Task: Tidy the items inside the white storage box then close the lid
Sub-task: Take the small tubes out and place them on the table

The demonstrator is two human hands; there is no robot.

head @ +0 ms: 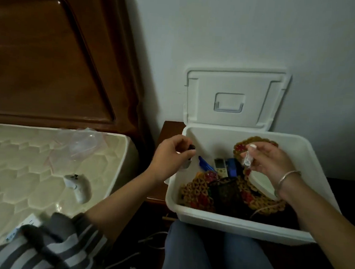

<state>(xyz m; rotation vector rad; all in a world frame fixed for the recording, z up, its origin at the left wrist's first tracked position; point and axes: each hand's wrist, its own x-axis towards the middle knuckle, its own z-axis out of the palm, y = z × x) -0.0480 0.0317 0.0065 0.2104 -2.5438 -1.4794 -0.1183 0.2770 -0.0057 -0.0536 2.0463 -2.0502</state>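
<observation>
The white storage box (319, 178) stands in front of my knees, its lid (237, 98) open and leaning on the wall behind. Inside lie woven yellow-and-red mats (196, 192), a dark mesh holder (225, 191), a small remote (220, 167), a blue pen (206, 165) and a blue object (231, 167). My left hand (169, 154) hovers over the box's left rim, gripping a small dark object (47, 138) whose shape I cannot make out. My right hand (268, 158) pinches a small clear, white-capped bottle (247, 158) above the box's middle.
A cream quilted mattress (35, 167) lies to the left with a white game controller (78, 187), a clear plastic bag (84, 143) and small packets. A wooden headboard (52, 54) rises behind it. A striped bag (47, 249) sits near my left elbow. Cables lie on the floor.
</observation>
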